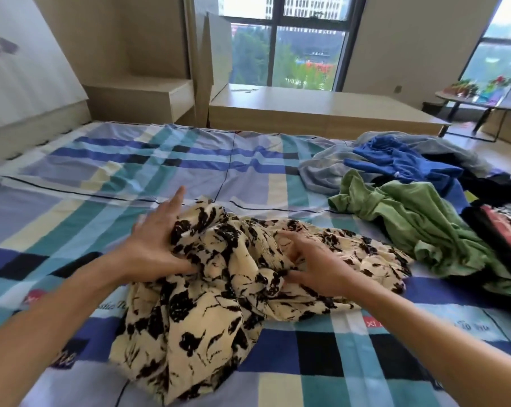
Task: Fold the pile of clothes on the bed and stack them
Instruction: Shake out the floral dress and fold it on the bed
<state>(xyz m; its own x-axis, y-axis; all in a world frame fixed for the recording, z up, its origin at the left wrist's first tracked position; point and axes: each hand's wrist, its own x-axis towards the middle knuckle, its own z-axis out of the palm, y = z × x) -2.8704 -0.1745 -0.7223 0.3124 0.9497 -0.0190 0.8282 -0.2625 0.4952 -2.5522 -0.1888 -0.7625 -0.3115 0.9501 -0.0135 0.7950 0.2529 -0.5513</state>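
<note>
Cream-and-black garment (207, 318) lies bunched on bed (131, 171), left hand (157, 245) touching, right hand (315, 265) gripping.

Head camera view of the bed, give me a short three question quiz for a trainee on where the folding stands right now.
1. True or false: the cream and black patterned garment already lies folded flat on the bed.
2. Which garment lies nearest to it? A, the green garment; B, the blue one; C, the grey one.
3. Short answer: which grip plainly shows fingers curled into the fabric, the left hand or the right hand?
Key: 1 false, it is bunched up. 2 A. 3 the right hand.
</note>
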